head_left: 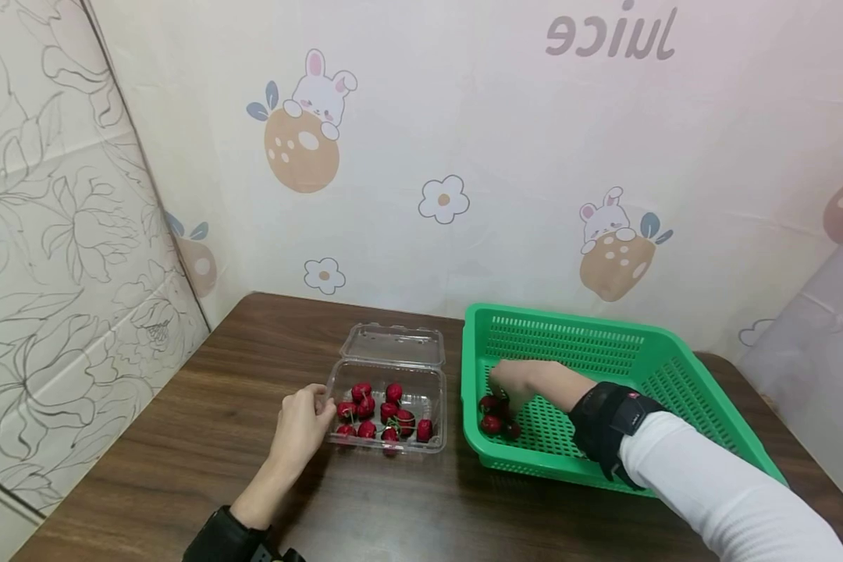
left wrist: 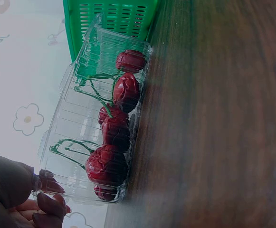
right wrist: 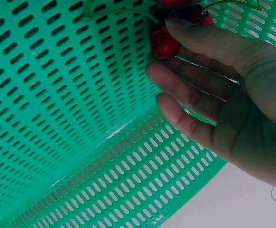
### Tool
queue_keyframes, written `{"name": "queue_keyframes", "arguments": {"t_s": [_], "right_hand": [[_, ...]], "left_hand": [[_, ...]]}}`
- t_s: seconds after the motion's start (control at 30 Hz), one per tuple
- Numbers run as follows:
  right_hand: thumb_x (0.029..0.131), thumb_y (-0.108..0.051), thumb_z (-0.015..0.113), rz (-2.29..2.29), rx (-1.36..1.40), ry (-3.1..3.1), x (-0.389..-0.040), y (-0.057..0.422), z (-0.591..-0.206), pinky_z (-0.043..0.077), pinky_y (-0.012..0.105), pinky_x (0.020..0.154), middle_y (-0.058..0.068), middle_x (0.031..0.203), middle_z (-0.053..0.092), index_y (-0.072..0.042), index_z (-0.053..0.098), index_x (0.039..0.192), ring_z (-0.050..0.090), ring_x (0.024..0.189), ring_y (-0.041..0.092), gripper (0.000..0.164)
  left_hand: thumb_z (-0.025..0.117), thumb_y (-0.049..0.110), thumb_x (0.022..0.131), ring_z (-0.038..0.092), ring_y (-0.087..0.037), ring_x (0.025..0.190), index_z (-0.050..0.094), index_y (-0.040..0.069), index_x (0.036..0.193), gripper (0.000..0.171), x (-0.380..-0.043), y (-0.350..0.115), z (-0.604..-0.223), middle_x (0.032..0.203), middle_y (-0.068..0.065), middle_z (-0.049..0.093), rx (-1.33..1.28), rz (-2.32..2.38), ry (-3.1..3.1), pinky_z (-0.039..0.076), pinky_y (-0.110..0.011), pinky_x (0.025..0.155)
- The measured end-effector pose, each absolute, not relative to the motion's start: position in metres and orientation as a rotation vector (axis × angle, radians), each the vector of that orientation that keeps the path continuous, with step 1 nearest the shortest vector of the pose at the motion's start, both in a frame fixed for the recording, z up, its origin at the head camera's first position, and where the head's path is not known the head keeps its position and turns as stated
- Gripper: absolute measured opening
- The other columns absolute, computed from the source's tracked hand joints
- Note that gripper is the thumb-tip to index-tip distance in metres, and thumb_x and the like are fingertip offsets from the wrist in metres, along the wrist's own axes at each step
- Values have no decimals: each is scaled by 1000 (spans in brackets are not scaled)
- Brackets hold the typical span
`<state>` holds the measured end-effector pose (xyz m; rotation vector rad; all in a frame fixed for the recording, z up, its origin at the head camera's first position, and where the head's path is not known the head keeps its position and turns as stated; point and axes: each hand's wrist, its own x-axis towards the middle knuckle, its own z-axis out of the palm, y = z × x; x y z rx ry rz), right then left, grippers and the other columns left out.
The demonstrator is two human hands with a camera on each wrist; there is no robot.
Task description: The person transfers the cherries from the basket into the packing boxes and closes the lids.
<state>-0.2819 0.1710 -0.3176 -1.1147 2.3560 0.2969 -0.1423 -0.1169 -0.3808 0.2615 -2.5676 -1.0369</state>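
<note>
My left hand pinches the left rim of a clear plastic clamshell box, thumb and fingertips at its corner in the left wrist view. Several red cherries with green stems lie inside the box, and its lid is folded back. On the right, my right hand reaches down into a green slotted basket. There it pinches a dark red cherry between thumb and fingers, as the right wrist view shows. A few more cherries lie at the basket's left end.
A dark wooden table carries both the box and the basket, which stand side by side with a narrow gap. Behind it hangs a pale curtain printed with rabbits and flowers. Another patterned sheet hangs at the left.
</note>
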Motion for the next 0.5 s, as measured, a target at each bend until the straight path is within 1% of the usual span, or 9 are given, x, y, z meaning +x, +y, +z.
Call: {"name": "queue_keyframes", "arguments": {"t_s": [0.13,0.17,0.23,0.3,0.37,0.47,0.5], "right_hand": [[72,-9,71,288,-1171,2361,-281,173,-317,42,26,56,-2,72,53,-8,61,77,47,63,10,12],[72,-8,71,283,-1185,2360,-281,174,-317,40,25,54,-3,68,50,-8,59,73,44,60,9,11],[73,-5,68,281,-1210,2362,-281,175,-317,33,23,51,-5,60,41,-8,54,66,35,55,8,17],[74,-2,66,268,-1219,2363,-281,177,-317,28,23,50,-6,58,34,-9,49,62,28,54,8,22],[74,-1,65,253,-1222,2370,-282,178,-317,28,24,51,-6,58,35,-9,51,62,29,55,9,20],[73,-2,66,195,-1220,2390,-285,182,-316,37,25,53,-3,66,50,-8,60,72,42,58,9,8],[72,-2,67,170,-1228,2398,-287,183,-316,40,26,55,-2,69,54,-7,62,76,46,61,10,7]], "left_hand": [[58,3,79,41,-9,44,60,-10,96,22,-143,-117,-380,54,1,49,268,-1034,-2572,35,-26,42],[58,3,79,41,-9,44,61,-10,96,22,-143,-117,-380,54,1,49,271,-1033,-2572,35,-26,42],[58,3,79,41,-9,44,61,-10,96,22,-143,-117,-380,53,2,49,275,-1028,-2572,35,-26,42],[58,3,78,41,-9,44,61,-10,96,22,-143,-116,-379,53,2,48,273,-1025,-2572,35,-26,43],[58,2,78,41,-10,44,61,-10,96,22,-144,-116,-379,53,2,47,273,-1027,-2573,35,-26,43],[58,2,78,41,-10,45,60,-10,96,22,-144,-116,-378,53,2,47,270,-1026,-2576,35,-26,43],[58,2,79,41,-10,45,60,-10,96,22,-144,-116,-378,53,2,47,270,-1027,-2578,35,-26,43]]}}
